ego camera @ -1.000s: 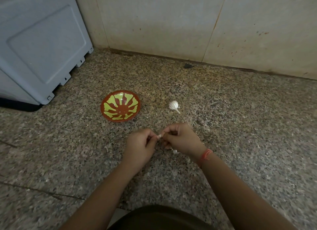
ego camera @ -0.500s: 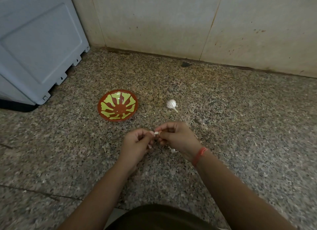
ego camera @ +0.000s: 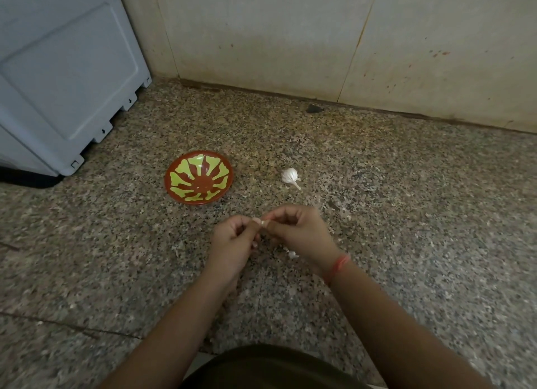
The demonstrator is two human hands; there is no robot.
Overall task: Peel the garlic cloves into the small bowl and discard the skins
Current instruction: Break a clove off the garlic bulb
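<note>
1. Head view: both hands meet above a speckled granite desk (ego camera: pixel 406 214), close in front of the person.
2. The left hand (ego camera: pixel 232 240) has its fingers curled and pinches one end of a small pale garlic clove (ego camera: pixel 263 222).
3. The right hand (ego camera: pixel 299 232) is curled as well, its fingertips pinching the other side of the same clove. A red-orange thread band (ego camera: pixel 338 263) sits on that wrist.
4. The small bowl (ego camera: pixel 174 182), brown-red with a yellow-green petal pattern, stands on the desk beyond the left hand. I see no cloves in it.
5. A white garlic bulb (ego camera: pixel 289 175) lies on its side just right of the bowl, not touching it, with its stem toward the person.
6. A white scrap of garlic skin (ego camera: pixel 291 254) lies on the desk, partly under the right hand.
7. A grey-blue appliance (ego camera: pixel 66 78) stands at the far left, and a stained tiled wall (ego camera: pixel 261 34) runs along the back.
</note>
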